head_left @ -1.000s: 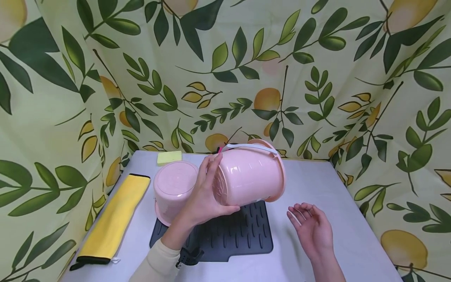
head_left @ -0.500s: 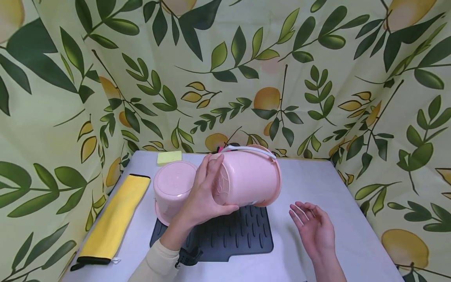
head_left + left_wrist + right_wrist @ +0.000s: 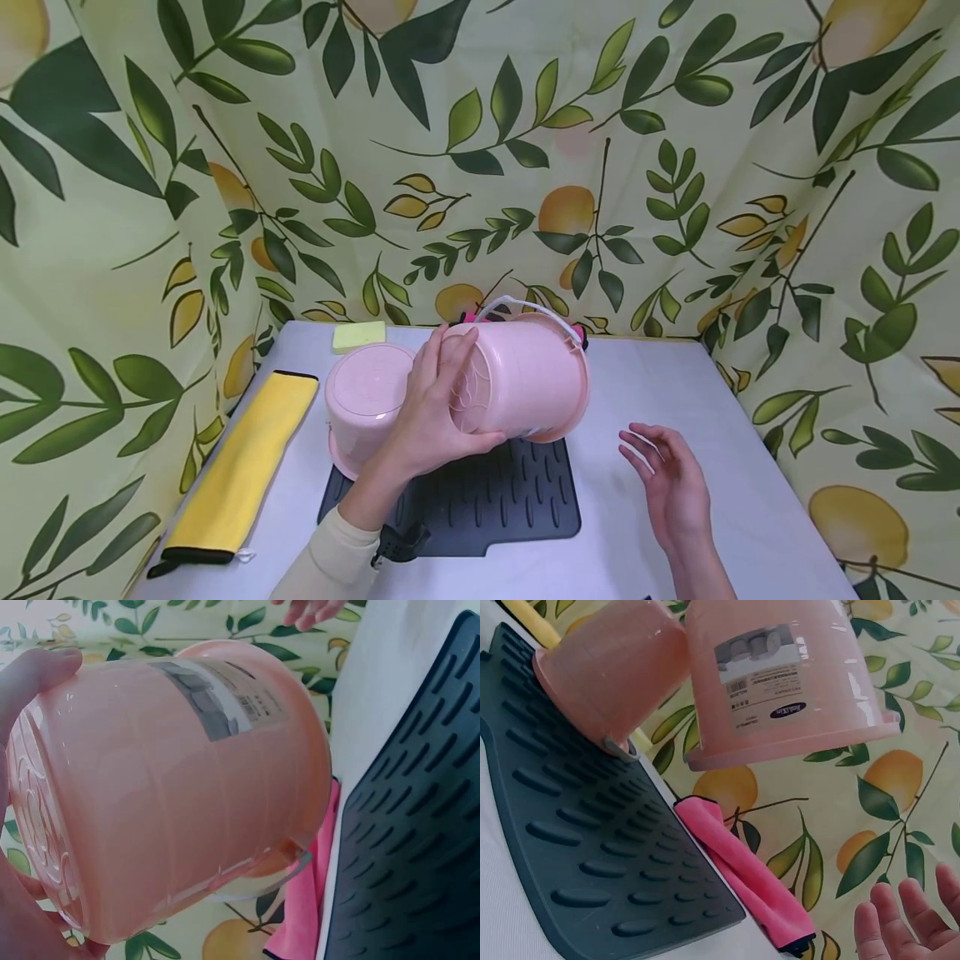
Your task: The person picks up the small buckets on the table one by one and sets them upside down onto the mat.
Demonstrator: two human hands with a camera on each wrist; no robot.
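Note:
My left hand (image 3: 427, 408) grips a pink bucket (image 3: 525, 379) by its base end, thumb below and fingers over the top. Tilted on its side above the dark mat, the bucket has its rim to the right and its pale handle (image 3: 517, 302) raised. A printed label (image 3: 225, 697) shows on its wall in the left wrist view. A second pink bucket (image 3: 369, 400) stands upside down on the left part of the dark ridged mat (image 3: 517, 500). To the right, my right hand (image 3: 675, 487) hovers apart from everything, its fingers loosely bent and holding nothing.
A folded yellow cloth (image 3: 243, 467) with black edging lies at the left of the white table (image 3: 637, 550). A yellow sponge (image 3: 358, 336) sits at the back left. Behind the mat is a pink cloth (image 3: 746, 874). Patterned fabric walls enclose the table.
The held bucket has come down slightly and moved a little left, and its handle has swung up from its wall. The right hand has turned slightly.

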